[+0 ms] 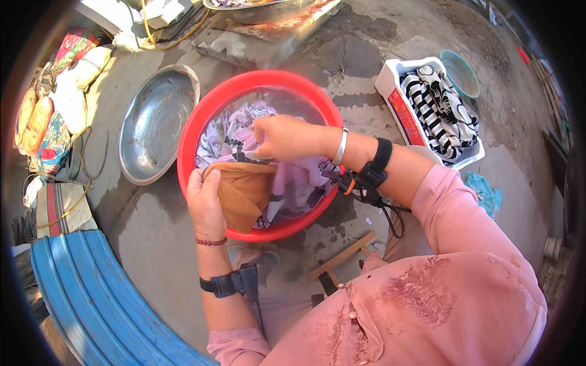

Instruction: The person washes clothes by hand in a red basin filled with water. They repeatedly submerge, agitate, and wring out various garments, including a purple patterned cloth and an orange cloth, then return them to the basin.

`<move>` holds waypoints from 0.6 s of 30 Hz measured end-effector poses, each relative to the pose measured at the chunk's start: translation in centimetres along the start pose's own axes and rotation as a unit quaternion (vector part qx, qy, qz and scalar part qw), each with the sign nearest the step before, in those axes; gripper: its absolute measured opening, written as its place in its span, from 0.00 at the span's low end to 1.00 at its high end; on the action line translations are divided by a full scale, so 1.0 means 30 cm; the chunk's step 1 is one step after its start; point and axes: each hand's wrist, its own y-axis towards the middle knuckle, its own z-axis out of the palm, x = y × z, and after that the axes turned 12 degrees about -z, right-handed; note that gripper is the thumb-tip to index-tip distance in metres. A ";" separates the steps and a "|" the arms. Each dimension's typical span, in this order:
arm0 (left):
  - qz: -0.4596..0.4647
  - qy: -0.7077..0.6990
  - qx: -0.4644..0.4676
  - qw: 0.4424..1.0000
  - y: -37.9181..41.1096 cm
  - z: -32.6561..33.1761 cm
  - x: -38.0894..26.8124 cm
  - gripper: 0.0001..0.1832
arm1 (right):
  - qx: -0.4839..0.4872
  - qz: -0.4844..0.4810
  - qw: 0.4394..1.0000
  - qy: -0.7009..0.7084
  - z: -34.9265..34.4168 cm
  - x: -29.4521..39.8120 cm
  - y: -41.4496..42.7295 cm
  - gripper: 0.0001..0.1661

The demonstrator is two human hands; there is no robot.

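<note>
A red plastic basin point(258, 234) with water and wet clothes stands on the ground before me. My left hand point(205, 196), at the basin's near left rim, grips the edge of a brown cloth point(245, 196) between thumb and fingers. Above the middle of the basin, my right hand point(288, 137) has its fingers closed on a fold of a lilac patterned garment point(297, 183); its fingertips are partly hidden. The garment has dark and white motifs and lies partly in the water. The brown cloth hangs in front of it.
An oval metal basin point(158, 123) leans left of the red one. To the right, a white foam box point(407, 123) holds black-and-white clothes point(439, 110), beside a teal bowl point(460, 73). A small wooden stool point(345, 254) and blue corrugated sheet point(105, 302) are near me.
</note>
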 end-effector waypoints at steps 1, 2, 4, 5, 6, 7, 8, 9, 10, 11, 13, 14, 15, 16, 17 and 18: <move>0.000 -0.014 -0.004 1.000 -0.001 -0.008 0.000 0.04 | 0.049 0.008 0.998 -0.042 0.003 -0.001 -0.006 0.21; 0.000 -0.029 -0.008 1.000 -0.005 -0.016 -0.005 0.04 | 0.097 0.015 0.992 -0.084 0.007 -0.001 -0.013 0.21; 0.003 -0.053 -0.002 0.999 -0.014 -0.001 -0.022 0.04 | 0.160 0.034 0.976 -0.144 0.021 0.005 -0.036 0.21; 0.007 -0.063 0.006 0.998 -0.022 0.006 -0.031 0.04 | 0.175 0.042 0.970 -0.163 0.037 0.019 -0.050 0.22; 0.013 -0.073 0.015 0.997 -0.030 0.016 -0.044 0.03 | 0.190 0.050 0.963 -0.183 0.045 0.032 -0.064 0.22; 0.015 -0.082 0.021 0.996 -0.038 0.028 -0.055 0.03 | 0.200 0.057 0.962 -0.179 0.055 0.031 -0.077 0.22; 0.017 -0.090 0.026 0.995 -0.046 0.041 -0.066 0.03 | 0.211 0.064 0.960 -0.174 0.071 0.022 -0.089 0.22; 0.020 -0.098 0.030 0.995 -0.059 0.056 -0.083 0.03 | 0.221 0.070 0.958 -0.170 0.088 0.010 -0.099 0.22; 0.021 -0.100 0.036 0.994 -0.074 0.074 -0.101 0.03 | 0.201 0.080 0.959 -0.184 0.123 -0.016 -0.100 0.22; 0.023 -0.102 0.041 0.994 -0.093 0.093 -0.121 0.03 | 0.188 0.085 0.960 -0.189 0.148 -0.041 -0.094 0.22; 0.033 -0.106 0.060 0.992 -0.114 0.112 -0.149 0.03 | 0.162 0.096 0.962 -0.200 0.178 -0.078 -0.087 0.21; 0.042 -0.108 0.073 0.991 -0.123 0.116 -0.160 0.03 | 0.137 0.061 0.969 -0.197 0.192 -0.107 -0.088 0.17; 0.051 -0.109 0.083 0.989 -0.136 0.119 -0.173 0.03 | 0.113 0.025 0.974 -0.193 0.195 -0.124 -0.085 0.14; 0.060 -0.098 0.083 0.990 -0.148 0.117 -0.190 0.03 | 0.088 -0.010 0.978 -0.189 0.194 -0.141 -0.083 0.11; 0.068 -0.088 0.083 0.990 -0.158 0.109 -0.210 0.05 | 0.057 -0.033 0.981 -0.183 0.192 -0.158 -0.077 0.10; 0.077 -0.077 0.079 0.991 -0.172 0.097 -0.230 0.06 | 0.028 -0.057 0.983 -0.175 0.190 -0.154 -0.060 0.09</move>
